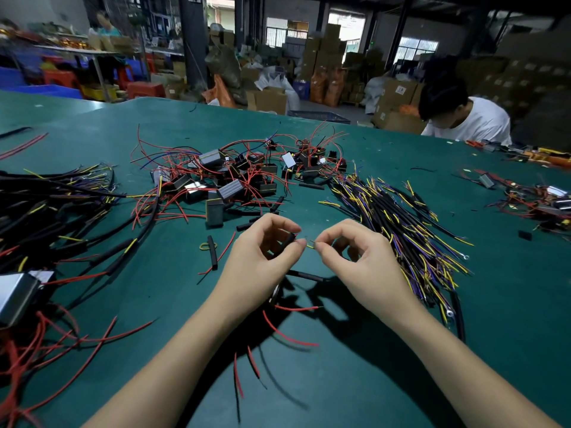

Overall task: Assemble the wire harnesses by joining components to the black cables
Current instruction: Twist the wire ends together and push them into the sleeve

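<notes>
While both forearms reached over the green table point(401, 381), the left hand point(262, 254) pinched a black cable point(285, 242) and the right hand point(361, 257) pinched its yellow wire point(310, 246); boxed components point(234, 177) lay heaped beyond.

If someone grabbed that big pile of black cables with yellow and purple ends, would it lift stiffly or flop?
The cable pile would probably flop and sag: its strands are thin and lie bent. They would likely snag, since they cross each other. Probably light, being slender.
</notes>
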`<act>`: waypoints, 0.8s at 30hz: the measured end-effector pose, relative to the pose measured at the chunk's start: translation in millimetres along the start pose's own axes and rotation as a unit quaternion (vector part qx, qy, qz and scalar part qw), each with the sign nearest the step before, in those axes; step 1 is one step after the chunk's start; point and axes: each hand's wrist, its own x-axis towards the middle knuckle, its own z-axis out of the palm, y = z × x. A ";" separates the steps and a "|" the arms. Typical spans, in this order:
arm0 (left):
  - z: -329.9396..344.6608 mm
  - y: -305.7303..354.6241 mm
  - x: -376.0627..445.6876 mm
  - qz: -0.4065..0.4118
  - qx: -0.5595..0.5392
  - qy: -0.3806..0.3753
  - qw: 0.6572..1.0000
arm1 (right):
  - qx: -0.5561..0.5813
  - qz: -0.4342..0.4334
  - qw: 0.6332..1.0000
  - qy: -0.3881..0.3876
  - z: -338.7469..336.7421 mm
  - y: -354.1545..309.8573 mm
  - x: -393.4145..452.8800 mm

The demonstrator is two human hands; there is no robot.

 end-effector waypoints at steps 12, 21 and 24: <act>0.2 2.1 -1.7 0.030 -0.021 0.019 0.999 | 0.074 -0.009 0.997 -0.010 4.4 -1.9 -5.6; -0.7 2.3 -1.6 0.025 -0.023 0.013 0.999 | 0.162 0.045 0.986 0.006 7.8 -2.6 -2.7; -0.9 1.5 -1.5 0.022 -0.016 0.010 1.000 | 0.171 0.050 0.984 0.008 9.8 -3.2 -1.8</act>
